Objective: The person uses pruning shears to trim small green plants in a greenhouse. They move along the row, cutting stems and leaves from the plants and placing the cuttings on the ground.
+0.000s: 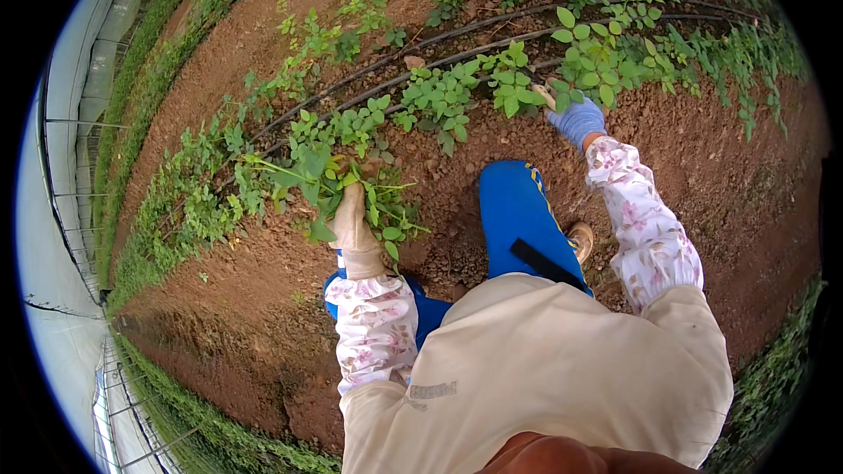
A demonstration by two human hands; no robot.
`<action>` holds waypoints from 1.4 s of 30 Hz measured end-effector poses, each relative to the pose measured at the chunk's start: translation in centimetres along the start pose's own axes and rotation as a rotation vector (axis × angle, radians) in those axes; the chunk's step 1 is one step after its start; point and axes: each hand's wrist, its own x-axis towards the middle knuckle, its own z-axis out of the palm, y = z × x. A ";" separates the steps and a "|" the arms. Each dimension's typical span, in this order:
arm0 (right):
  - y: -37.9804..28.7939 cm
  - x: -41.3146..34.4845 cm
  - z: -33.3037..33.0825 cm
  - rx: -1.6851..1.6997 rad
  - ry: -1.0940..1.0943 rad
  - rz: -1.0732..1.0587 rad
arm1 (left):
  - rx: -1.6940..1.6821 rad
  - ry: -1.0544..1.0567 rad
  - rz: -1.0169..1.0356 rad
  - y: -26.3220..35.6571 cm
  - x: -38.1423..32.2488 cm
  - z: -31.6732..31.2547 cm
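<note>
My left hand [353,224], in a beige glove, is closed around a bunch of cut green leafy stems [316,178] at the left of centre. Stems and leaves stick out on both sides of the fist. My right hand [574,115], in a blue and beige glove, reaches into a leafy green plant [593,62] in the row at the upper right. Leaves cover its fingers, so whether they grip a stem cannot be told. Between the hands stand more low plants [442,99] in brown soil.
Black irrigation hoses [402,78] run along the plant row. My knee in blue cloth [523,210] and a brown shoe [581,240] are below the row. At the far left is a greenhouse wall of pale sheeting [62,210] with metal bars. Grassy strips [164,66] edge the soil.
</note>
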 end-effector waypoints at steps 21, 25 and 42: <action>-1.1 -7.4 5.1 1.122 -0.099 0.506 | 0.032 -0.205 -0.144 -3.7 3.3 4.5; 1.6 -14.2 5.8 1.413 0.099 0.753 | 0.131 -0.387 -0.250 -8.6 4.2 12.6; 0.8 -8.1 -3.5 0.859 0.170 0.316 | 0.471 -0.499 -0.011 -12.1 7.7 31.3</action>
